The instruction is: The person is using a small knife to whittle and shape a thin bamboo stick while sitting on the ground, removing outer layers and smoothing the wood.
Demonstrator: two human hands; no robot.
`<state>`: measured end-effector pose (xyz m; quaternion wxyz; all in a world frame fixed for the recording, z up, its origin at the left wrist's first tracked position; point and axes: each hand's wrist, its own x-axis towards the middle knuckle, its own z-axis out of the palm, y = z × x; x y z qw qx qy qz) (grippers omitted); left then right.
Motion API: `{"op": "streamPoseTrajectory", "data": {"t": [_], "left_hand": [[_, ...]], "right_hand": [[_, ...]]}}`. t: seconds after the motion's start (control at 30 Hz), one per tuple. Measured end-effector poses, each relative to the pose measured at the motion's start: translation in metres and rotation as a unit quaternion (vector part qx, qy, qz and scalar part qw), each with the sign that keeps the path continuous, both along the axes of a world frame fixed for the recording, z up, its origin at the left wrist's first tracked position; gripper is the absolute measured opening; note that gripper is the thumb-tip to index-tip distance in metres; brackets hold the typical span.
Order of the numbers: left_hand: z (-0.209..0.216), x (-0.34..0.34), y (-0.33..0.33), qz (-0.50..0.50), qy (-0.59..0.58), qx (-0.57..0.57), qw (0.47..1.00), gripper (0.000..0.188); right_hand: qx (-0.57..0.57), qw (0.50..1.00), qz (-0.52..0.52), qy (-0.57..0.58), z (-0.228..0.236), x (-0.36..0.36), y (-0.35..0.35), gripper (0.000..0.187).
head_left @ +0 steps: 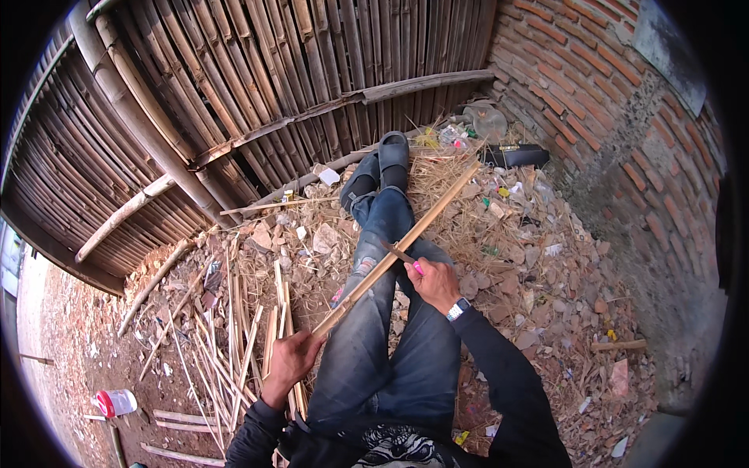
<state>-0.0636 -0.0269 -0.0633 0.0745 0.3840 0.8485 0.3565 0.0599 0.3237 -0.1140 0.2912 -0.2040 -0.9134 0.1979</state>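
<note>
One bamboo strip (406,234) is being clenched by the left hand (292,359). One knife (399,253) is being gripped against it by the right hand (435,285).

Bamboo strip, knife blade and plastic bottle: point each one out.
bamboo strip (437,209), head view, upper middle of its length
knife blade (397,251), head view, flat of blade
plastic bottle (117,402), head view, clear body

A bamboo fence (257,70) stands at the back beside a red brick wall (616,93), a pile of thin bamboo strips (234,343) lies on the dirt, a plastic bottle with a red label (115,402) lies far left, and a black case (513,156) rests among litter.
</note>
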Motion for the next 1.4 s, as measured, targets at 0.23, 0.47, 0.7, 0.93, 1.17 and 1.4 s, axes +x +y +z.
{"op": "streamPoseTrajectory", "data": {"t": [0.23,0.47,0.7,0.93,1.17,1.4], "left_hand": [[0.006,-0.001,-0.016,-0.003,0.011,-0.04,0.999,0.025],[0.005,-0.012,-0.036,-0.031,0.069,-0.024,0.997,0.024],[0.005,-0.017,-0.026,-0.037,0.076,-0.069,0.994,0.023],[-0.001,-0.016,-0.06,-0.012,0.129,-0.045,0.991,0.018],[-0.002,-0.04,-0.088,-0.013,0.143,-0.041,0.989,0.018],[-0.006,-0.016,-0.05,0.014,0.182,-0.039,0.982,0.013]], "right_hand": [[-0.008,0.989,-0.132,-0.062,-0.006,0.003,0.054,0.052],[0.003,0.958,-0.262,-0.114,-0.007,0.036,0.153,0.06],[-0.08,0.951,-0.287,-0.082,-0.003,0.028,0.156,0.062],[-0.02,0.971,-0.197,-0.138,0.008,0.017,0.129,0.055],[0.002,0.916,-0.373,-0.149,0.002,0.1,0.22,0.063],[-0.097,0.984,-0.145,0.027,0.021,0.06,0.086,0.051]]}}
